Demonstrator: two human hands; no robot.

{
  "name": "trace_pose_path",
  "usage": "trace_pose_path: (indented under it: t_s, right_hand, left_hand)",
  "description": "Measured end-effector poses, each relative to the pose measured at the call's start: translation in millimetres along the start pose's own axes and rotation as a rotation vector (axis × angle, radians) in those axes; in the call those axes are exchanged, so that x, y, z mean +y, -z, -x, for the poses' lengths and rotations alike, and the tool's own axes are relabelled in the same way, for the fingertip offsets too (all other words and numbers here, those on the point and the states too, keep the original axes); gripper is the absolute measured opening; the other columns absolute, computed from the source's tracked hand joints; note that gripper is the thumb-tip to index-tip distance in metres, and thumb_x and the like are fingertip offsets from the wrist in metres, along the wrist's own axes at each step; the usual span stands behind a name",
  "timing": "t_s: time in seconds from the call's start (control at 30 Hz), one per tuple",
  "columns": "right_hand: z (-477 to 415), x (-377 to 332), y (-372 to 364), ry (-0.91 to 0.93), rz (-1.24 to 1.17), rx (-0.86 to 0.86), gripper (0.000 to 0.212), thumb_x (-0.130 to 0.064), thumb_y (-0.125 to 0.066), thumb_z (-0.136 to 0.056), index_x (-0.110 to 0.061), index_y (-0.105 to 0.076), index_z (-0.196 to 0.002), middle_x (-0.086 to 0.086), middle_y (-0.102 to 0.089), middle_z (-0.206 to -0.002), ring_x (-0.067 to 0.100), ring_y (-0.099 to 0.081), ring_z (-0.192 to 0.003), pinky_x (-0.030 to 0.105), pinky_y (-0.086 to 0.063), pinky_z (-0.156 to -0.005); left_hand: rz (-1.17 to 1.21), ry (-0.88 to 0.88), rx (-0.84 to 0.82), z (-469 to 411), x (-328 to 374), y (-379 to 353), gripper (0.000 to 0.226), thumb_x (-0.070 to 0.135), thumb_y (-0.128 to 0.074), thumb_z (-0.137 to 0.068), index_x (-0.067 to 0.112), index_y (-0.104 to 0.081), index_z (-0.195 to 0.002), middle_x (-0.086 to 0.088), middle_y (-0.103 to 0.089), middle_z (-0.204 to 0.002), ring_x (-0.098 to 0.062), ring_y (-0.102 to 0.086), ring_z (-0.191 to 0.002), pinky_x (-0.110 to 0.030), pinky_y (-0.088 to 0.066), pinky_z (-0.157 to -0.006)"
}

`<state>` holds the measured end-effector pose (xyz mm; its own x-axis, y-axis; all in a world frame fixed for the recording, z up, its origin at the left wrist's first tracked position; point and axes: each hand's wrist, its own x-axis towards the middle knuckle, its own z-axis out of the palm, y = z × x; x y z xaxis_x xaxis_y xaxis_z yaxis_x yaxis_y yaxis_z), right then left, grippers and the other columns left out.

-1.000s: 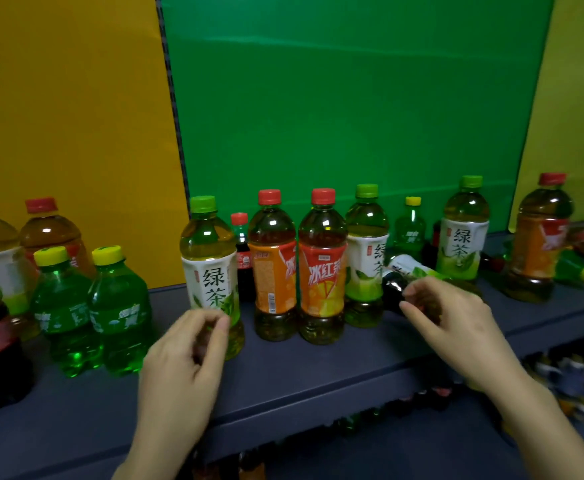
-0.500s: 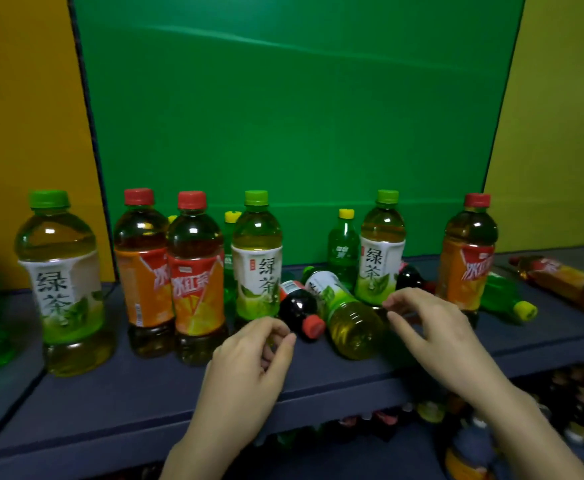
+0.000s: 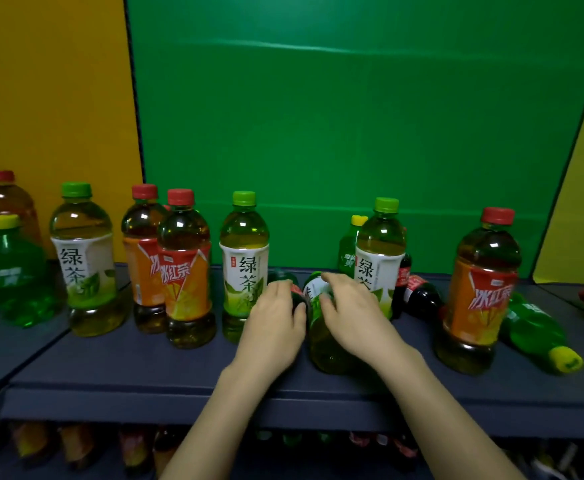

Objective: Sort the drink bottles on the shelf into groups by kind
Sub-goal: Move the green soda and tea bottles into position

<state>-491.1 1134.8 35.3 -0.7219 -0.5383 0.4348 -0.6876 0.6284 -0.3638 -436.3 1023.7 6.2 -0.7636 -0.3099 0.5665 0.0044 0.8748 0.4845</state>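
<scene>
Hands are down among the fallen bottles at mid-shelf (image 3: 145, 372): our left hand (image 3: 276, 327) curls its fingers over a dark cola bottle (image 3: 295, 294), our right hand (image 3: 352, 317) wraps the lying green tea bottle (image 3: 318, 337), which we judge must next be stood beside its kind

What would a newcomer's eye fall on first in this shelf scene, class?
First, the two bare hands mid-shelf: the left hand on a dark cola bottle lying down, the right hand on a toppled green tea bottle. Next, the upright red-capped iced tea bottle at right, with a green soda bottle lying beside it, all before a bright green backdrop.
</scene>
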Motion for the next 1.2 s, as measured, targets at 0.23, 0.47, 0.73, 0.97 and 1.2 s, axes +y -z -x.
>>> trace_pose_path:
  t_s: [0.23, 0.47, 0.73, 0.97, 1.2]
  right_hand:
    - [-10, 3, -4, -0.12, 0.034, -0.133, 0.038, -0.033, -0.053, -0.089, -0.007, -0.051, -0.116, 0.011, -0.055, -0.118, 0.027, -0.052, -0.106, 0.031, -0.039, -0.083]
    - [-16, 7, 12, -0.185, 0.114, -0.237, 0.03, -0.037, -0.053, -0.086, -0.009, -0.054, -0.094, 0.008, -0.053, -0.094, 0.022, -0.047, -0.083, 0.029, -0.036, -0.069]
    - [-30, -4, 9, -0.27, 0.365, -0.343, 0.059, -0.043, -0.063, -0.079, -0.007, -0.049, -0.124, 0.008, -0.055, -0.123, 0.027, -0.052, -0.114, 0.032, -0.045, -0.086]
    - [-42, -1, -5, -0.411, 0.327, -0.321, 0.065, -0.04, -0.066, -0.077, -0.006, -0.044, -0.127, 0.007, -0.053, -0.126, 0.023, -0.052, -0.115, 0.029, -0.045, -0.085]
    - [-32, 10, -4, -0.346, 0.223, -0.216, 0.067, -0.046, -0.064, -0.077, -0.003, -0.046, -0.125, 0.012, -0.054, -0.124, 0.03, -0.052, -0.112, 0.029, -0.041, -0.081]
  left_hand:
    - [-0.152, 0.077, -0.094, -15, 3, -15, 0.036, 0.025, -0.047, -0.094, 0.007, -0.042, -0.124, -0.009, -0.045, -0.128, -0.022, -0.042, -0.12, -0.027, -0.034, -0.097]
    - [-0.293, 0.166, -0.191, -24, 5, -17, 0.063, 0.035, -0.06, -0.085, 0.003, -0.032, -0.132, -0.014, -0.04, -0.133, -0.028, -0.044, -0.121, -0.032, -0.04, -0.095]
    - [-0.358, 0.26, -0.223, -27, 9, -29, 0.078, 0.027, -0.066, -0.08, 0.007, -0.02, -0.139, -0.017, -0.028, -0.133, -0.032, -0.042, -0.12, -0.035, -0.046, -0.087]
    - [-0.307, 0.208, -0.056, -19, 5, -34, 0.055, 0.03, -0.062, -0.084, 0.007, -0.034, -0.125, -0.012, -0.041, -0.125, -0.027, -0.05, -0.112, -0.031, -0.046, -0.081]
    - [-0.265, 0.216, 0.046, -16, 9, -25, 0.05, 0.033, -0.064, -0.082, 0.009, -0.039, -0.118, -0.007, -0.048, -0.12, -0.028, -0.055, -0.108, -0.031, -0.045, -0.079]
